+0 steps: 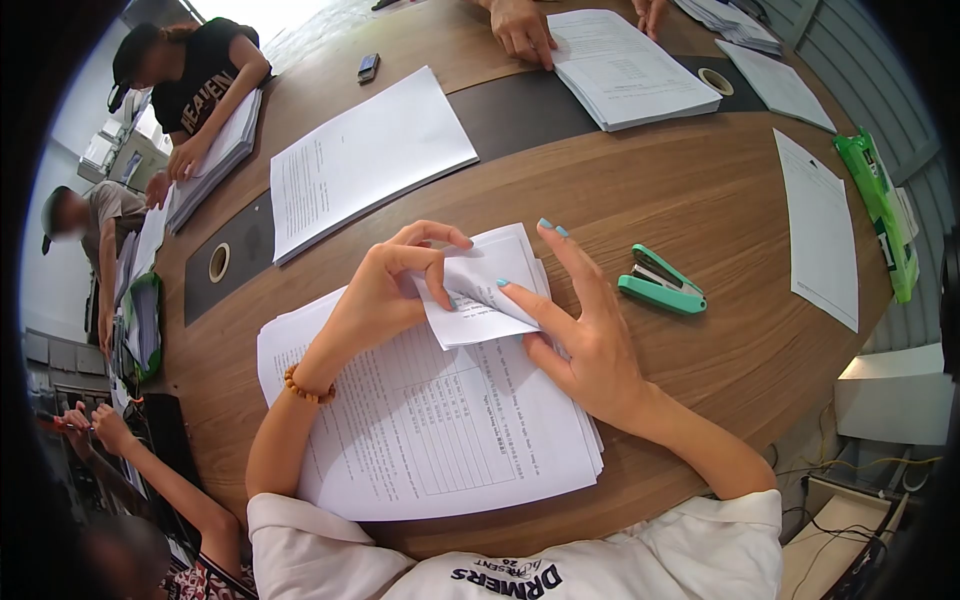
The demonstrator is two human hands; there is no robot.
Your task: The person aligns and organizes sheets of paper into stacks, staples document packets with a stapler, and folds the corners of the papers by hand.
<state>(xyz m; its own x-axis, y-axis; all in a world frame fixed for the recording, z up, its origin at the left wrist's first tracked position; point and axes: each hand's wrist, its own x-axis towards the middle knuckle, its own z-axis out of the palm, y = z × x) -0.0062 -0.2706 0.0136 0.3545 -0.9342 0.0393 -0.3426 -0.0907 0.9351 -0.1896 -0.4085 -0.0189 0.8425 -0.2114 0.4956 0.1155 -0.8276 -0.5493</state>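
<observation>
A stack of printed sheets (430, 430) lies on the table right in front of me. Above its far end, a folded-over part of the paper (480, 265) is raised between my hands. My left hand (395, 285), with a beaded bracelet at its wrist, is closed on the left side of that fold, fingers curled. My right hand (600, 350) pinches the right side, the thumb partly hidden beneath; its other fingers stretch away over the table. A green stapler (662, 280) rests just right of my right hand, untouched.
Another paper stack (370, 160) lies ahead, and a co-worker's hand (520, 32) touches a further stack (630, 75). Tape rolls (219, 262) sit on the dark strip. At right are a single sheet (818, 230) and a green package (880, 215). Several people work around the table.
</observation>
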